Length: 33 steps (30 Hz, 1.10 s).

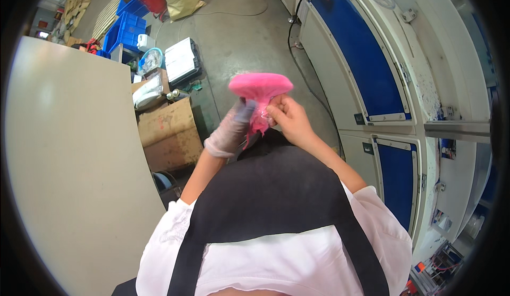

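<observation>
In front of my dark apron, both hands hold a bright pink object with a round, flat top and gathered, loose material hanging beneath it [260, 86]. Its exact kind I cannot make out. My left hand [229, 128], in a thin greyish-white glove, closes around the gathered part from the left, somewhat blurred. On the other side my bare right hand [289, 116] pinches the bunched pink material between thumb and fingers, just under the round top. Shiny folds and loose ends dangle between the two hands.
A large pale tabletop [69, 152] fills the left side. Beyond it are cardboard boxes [167, 128], a black-and-white case [181, 61] and blue crates [125, 30]. White machine cabinets with blue panels [361, 46] line the right; a black cable [303, 62] runs along them.
</observation>
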Available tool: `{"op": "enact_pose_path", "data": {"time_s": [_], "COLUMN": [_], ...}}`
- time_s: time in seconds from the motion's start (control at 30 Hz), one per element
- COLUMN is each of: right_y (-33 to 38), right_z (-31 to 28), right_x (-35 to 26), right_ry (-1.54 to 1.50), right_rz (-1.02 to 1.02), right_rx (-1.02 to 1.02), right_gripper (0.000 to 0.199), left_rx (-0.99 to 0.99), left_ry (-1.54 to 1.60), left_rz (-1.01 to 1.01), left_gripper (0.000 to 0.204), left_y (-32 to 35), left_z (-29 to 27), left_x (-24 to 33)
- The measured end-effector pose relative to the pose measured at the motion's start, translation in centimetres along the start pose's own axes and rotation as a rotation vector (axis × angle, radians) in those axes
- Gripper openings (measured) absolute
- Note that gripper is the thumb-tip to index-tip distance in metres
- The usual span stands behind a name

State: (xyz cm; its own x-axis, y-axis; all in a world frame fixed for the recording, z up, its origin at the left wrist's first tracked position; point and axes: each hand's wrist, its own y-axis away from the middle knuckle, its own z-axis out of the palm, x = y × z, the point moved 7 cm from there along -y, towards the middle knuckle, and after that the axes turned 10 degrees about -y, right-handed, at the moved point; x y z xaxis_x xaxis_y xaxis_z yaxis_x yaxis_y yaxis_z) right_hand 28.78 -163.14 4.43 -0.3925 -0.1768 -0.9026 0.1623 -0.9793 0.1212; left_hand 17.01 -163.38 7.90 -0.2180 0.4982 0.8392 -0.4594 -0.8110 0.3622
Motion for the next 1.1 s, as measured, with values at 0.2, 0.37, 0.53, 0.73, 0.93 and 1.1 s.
{"op": "enact_pose_path", "data": {"time_s": [0.2, 0.37, 0.53, 0.73, 0.93, 1.1], "right_y": [0.2, 0.4, 0.6, 0.8, 1.3, 1.6], "right_z": [1.0, 1.1, 0.7, 1.4, 1.9, 3.1], "right_x": [-0.4, 0.0, -0.2, 0.0, -0.3, -3.2], "right_ry": [-0.067, -0.143, 0.029, 0.096, 0.182, 0.404], "right_rz": [0.088, 0.206, 0.158, 0.120, 0.081, -0.044], "right_rx": [-0.050, -0.064, -0.013, -0.033, -0.063, -0.090], "right_gripper": [0.011, 0.012, 0.012, 0.012, 0.010, 0.010], "left_rx": [0.096, 0.174, 0.229, 0.134, 0.342, 0.387], "left_ry": [0.289, 0.219, 0.206, 0.290, 0.093, 0.154], "left_rz": [-0.006, 0.067, 0.118, 0.009, 0.149, 0.170], "left_gripper": [0.039, 0.036, 0.038, 0.035, 0.029, 0.027], "left_y": [-1.5, -1.5, -1.4, -1.6, -1.1, -1.0], "left_z": [-0.9, -2.2, -2.6, -1.9, -3.4, -4.3], "left_x": [-2.7, -2.9, -2.5, -2.8, -2.6, -3.0]}}
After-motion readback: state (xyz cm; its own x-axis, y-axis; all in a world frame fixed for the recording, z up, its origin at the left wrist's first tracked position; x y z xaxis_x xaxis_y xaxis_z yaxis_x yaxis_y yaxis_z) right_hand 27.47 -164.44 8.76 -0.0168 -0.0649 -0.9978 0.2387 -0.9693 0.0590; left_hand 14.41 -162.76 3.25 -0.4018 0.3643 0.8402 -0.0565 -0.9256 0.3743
